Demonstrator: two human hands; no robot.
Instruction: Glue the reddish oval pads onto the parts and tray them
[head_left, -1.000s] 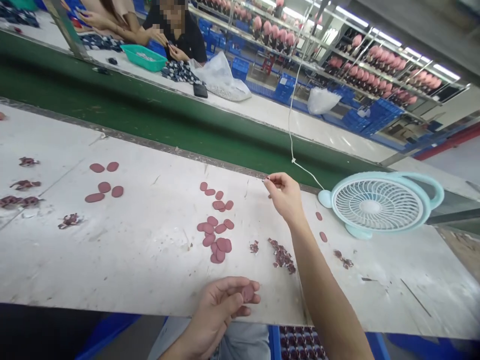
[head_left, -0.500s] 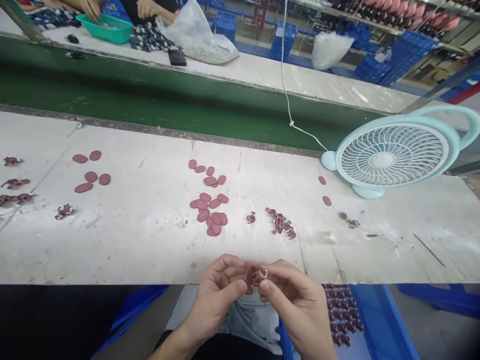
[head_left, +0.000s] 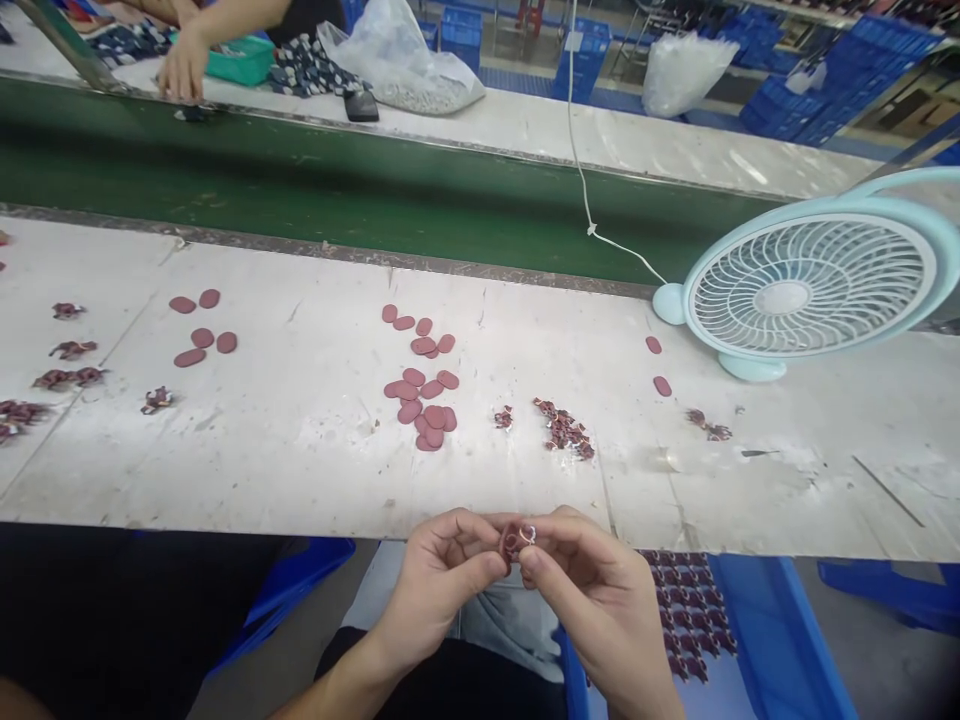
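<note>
Just off the table's front edge, my left hand (head_left: 442, 575) pinches a dark red oval disc (head_left: 505, 546) between thumb and fingers. My right hand (head_left: 592, 585) grips a small maroon figure piece (head_left: 523, 538) with a pale band on it. The figure piece lies against the disc's face; whether the two are stuck together I cannot tell. Ahead of my hands lies a cluster of red oval discs (head_left: 433, 418). To its right are a single small maroon piece (head_left: 504, 417) and a heap of maroon pieces (head_left: 564, 430).
A light blue fan (head_left: 810, 285) stands at the right, its white cord (head_left: 591, 229) running upward. Below the table edge, a blue crate (head_left: 780, 620) holds rows of maroon pieces (head_left: 686, 610). A green channel (head_left: 337, 190) separates my table from another, where a co-worker's hand (head_left: 185, 65) reaches down.
The disc and the figure piece have come together between my fingertips, the disc now turned more toward the right hand. Across the channel, the co-worker's hand has moved to a dark item at the edge.
</note>
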